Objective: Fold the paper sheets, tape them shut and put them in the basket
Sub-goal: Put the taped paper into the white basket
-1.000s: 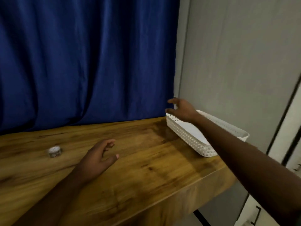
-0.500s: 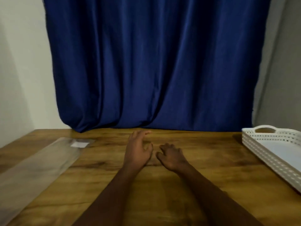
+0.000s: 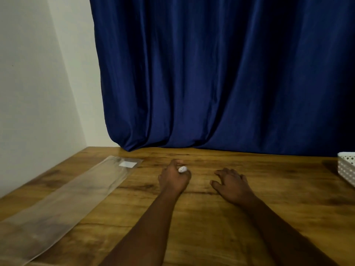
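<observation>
My left hand [image 3: 173, 178] rests on the wooden table [image 3: 211, 217] at its middle, fingers curled around a small white tape roll [image 3: 182, 169]. A hand's width to the right, my right hand [image 3: 229, 182] lies flat on the wood with its fingers spread and nothing in it. A corner of the white perforated basket [image 3: 346, 167] shows at the right edge. On the left of the table lies a long clear plastic sleeve [image 3: 67, 198] with a small white label [image 3: 127, 164] at its far end. No paper sheet is visible.
A dark blue curtain [image 3: 221, 73] hangs behind the table down to its back edge. A white wall [image 3: 34, 83] closes the left side.
My view has swung left, away from the basket. My right hand came back from the basket to the table's middle. My left hand has closed on the tape roll.
</observation>
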{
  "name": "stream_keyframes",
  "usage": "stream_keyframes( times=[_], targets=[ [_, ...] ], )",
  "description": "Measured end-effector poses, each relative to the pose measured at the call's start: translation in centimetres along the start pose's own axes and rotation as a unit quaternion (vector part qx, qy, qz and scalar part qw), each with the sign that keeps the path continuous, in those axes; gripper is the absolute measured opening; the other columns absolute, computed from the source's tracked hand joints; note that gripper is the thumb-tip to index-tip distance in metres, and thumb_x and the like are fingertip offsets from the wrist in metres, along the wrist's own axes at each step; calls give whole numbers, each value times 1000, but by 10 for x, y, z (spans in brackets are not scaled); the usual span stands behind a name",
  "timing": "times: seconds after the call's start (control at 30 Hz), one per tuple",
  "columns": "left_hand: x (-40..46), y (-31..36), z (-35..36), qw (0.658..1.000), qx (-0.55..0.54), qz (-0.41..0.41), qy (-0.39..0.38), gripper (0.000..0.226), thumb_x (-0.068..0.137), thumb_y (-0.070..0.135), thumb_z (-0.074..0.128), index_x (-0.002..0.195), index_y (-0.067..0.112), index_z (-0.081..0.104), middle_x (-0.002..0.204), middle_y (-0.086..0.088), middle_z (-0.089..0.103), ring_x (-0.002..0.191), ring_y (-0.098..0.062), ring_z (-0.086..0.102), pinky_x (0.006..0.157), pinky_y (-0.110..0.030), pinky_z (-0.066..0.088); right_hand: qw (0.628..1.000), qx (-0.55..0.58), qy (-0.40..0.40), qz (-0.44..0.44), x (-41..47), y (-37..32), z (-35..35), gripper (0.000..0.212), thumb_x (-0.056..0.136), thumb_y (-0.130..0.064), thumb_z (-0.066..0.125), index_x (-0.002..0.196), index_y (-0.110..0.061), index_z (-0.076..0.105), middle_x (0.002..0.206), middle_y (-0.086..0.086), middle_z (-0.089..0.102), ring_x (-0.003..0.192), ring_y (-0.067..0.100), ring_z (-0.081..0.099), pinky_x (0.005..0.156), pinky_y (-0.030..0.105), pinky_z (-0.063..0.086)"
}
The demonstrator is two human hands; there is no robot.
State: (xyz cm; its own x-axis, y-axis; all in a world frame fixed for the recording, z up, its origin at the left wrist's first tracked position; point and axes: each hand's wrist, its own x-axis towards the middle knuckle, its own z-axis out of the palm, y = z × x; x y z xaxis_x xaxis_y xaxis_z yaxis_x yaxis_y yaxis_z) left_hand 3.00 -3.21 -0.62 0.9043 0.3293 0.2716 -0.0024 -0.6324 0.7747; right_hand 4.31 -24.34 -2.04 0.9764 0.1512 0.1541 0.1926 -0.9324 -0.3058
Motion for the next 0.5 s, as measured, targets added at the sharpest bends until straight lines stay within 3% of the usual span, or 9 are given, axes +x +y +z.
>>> stream_keyframes(
  times=[0.1,0.2,0.37,0.5],
  targets=[
    [7,-5,-7,991,-120,-29,-49,34,75,42,78,104,43,61,101,16,72,94,-11,70,94,-38,59,1000,11,1,-7,-4,-2,-2,66,93,-66,41,150,-32,43,162,1,36,150,23,28,120,53,21],
    [15,-11,-30,981,-174,-12,-83,38,85,20,79,119,28,62,105,2,71,90,-12,70,66,-21,58,1000,9,2,-11,-6,-2,-3,65,95,-65,41,151,-31,43,162,1,35,150,22,27,120,52,19],
    [41,-47,-94,995,-94,33,-6,38,88,19,79,117,29,58,106,0,73,98,-16,70,82,-26,54,1000,12,4,-4,-7,-5,-4,64,95,-64,42,151,-33,42,163,1,33,151,23,26,120,52,17],
    [51,-77,-147,998,-22,53,36,36,91,26,77,120,28,57,97,5,70,90,-13,67,75,-24,49,1000,16,-1,-1,-6,-4,-3,65,95,-65,41,151,-34,41,164,1,31,152,24,24,121,53,17]
  ],
)
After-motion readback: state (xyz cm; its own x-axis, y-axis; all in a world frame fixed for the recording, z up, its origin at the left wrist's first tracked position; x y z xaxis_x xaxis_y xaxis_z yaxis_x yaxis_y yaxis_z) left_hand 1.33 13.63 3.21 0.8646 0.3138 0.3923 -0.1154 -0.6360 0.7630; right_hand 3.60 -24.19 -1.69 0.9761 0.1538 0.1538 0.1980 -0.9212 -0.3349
